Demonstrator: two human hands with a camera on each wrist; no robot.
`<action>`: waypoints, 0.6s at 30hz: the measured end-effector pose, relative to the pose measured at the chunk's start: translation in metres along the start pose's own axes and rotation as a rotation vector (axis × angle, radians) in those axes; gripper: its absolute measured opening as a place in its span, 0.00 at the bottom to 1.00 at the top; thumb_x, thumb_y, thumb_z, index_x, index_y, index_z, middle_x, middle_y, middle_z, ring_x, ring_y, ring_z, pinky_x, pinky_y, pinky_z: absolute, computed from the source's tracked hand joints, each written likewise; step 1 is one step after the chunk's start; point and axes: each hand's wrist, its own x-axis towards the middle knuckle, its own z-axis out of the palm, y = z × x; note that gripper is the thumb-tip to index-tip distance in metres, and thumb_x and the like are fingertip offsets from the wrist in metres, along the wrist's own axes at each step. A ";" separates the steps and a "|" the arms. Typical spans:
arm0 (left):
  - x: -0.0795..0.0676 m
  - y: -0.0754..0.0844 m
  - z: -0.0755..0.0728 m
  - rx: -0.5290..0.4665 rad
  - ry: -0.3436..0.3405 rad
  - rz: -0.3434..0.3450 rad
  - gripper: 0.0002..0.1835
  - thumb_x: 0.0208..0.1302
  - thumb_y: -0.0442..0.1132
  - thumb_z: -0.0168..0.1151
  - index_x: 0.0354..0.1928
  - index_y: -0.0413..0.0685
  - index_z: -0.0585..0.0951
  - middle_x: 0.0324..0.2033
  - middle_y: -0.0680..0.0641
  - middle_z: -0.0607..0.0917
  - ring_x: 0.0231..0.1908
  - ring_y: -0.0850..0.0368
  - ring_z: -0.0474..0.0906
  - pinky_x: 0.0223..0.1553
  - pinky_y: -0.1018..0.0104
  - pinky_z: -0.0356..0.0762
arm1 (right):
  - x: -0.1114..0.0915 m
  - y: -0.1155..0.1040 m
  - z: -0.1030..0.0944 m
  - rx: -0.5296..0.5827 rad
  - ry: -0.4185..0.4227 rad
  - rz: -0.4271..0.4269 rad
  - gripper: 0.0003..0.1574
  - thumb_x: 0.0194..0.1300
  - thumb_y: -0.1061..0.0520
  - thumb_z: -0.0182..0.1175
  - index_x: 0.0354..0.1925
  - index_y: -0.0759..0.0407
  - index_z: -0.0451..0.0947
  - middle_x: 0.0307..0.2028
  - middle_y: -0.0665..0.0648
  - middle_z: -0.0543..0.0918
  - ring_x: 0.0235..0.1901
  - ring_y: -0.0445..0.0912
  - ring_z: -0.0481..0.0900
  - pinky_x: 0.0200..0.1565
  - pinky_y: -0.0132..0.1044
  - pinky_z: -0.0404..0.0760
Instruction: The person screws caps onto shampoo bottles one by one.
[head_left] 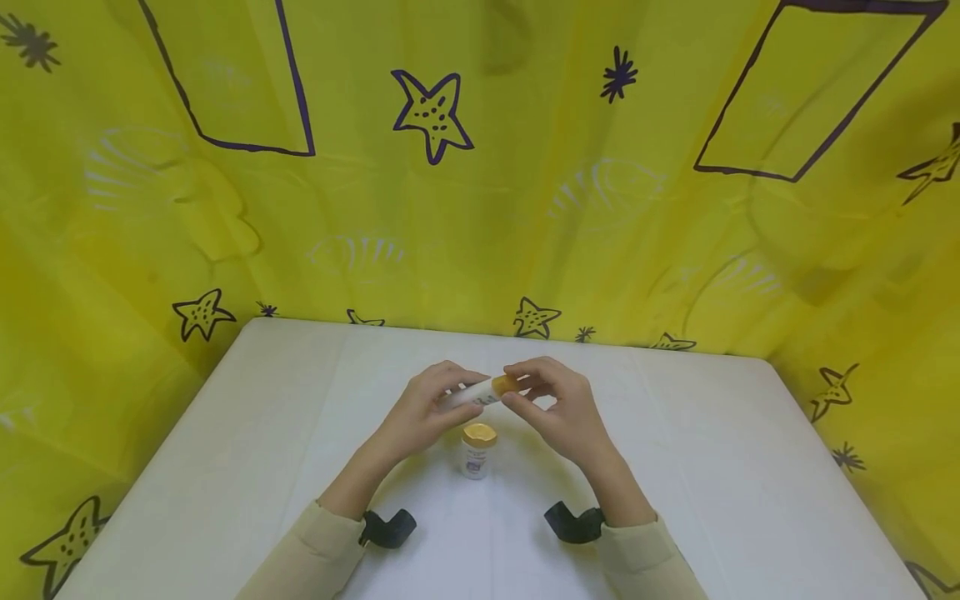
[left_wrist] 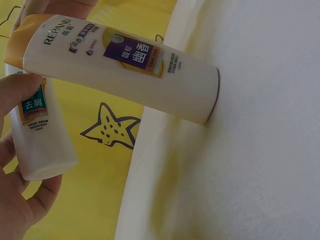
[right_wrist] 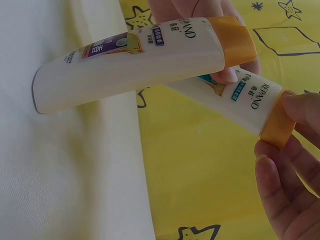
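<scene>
A white shampoo bottle (head_left: pixel 471 394) with an orange cap is held aslant above the table. My left hand (head_left: pixel 423 411) grips its body, fingers on one side and thumb on the other. At the other end, the thumb and fingers of my right hand (head_left: pixel 562 410) pinch the orange cap (right_wrist: pixel 278 121). A green label (left_wrist: pixel 33 104) shows on this bottle in the left wrist view, partly behind the thumb. Just below the hands, a second white bottle (head_left: pixel 475 460) with an orange cap and a purple label (left_wrist: pixel 132 52) stands upright on the table.
The white table (head_left: pixel 247 450) reaches back to a yellow curtain (head_left: pixel 480 208) printed with dark starfish and other shapes. Black wrist-worn pieces (head_left: pixel 390 529) sit at both sleeve cuffs, close over the table.
</scene>
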 end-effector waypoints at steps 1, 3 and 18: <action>0.000 0.000 0.000 0.007 0.004 0.007 0.17 0.63 0.45 0.70 0.54 0.62 0.83 0.43 0.60 0.82 0.45 0.62 0.75 0.44 0.61 0.76 | 0.000 0.000 0.000 -0.006 0.001 0.003 0.19 0.60 0.59 0.72 0.49 0.60 0.82 0.45 0.50 0.86 0.39 0.43 0.86 0.40 0.34 0.85; 0.000 0.000 0.000 0.027 0.014 0.019 0.17 0.63 0.46 0.70 0.54 0.62 0.83 0.43 0.61 0.82 0.45 0.62 0.74 0.44 0.61 0.76 | 0.000 0.000 0.001 -0.017 0.005 0.011 0.18 0.60 0.59 0.72 0.49 0.59 0.82 0.44 0.50 0.86 0.37 0.42 0.85 0.39 0.34 0.85; -0.001 -0.002 0.000 0.091 0.049 0.105 0.17 0.64 0.45 0.69 0.55 0.61 0.83 0.45 0.60 0.82 0.47 0.59 0.74 0.46 0.60 0.75 | 0.000 0.001 0.000 0.004 0.020 0.053 0.24 0.58 0.59 0.74 0.52 0.52 0.81 0.43 0.52 0.83 0.33 0.41 0.84 0.40 0.35 0.85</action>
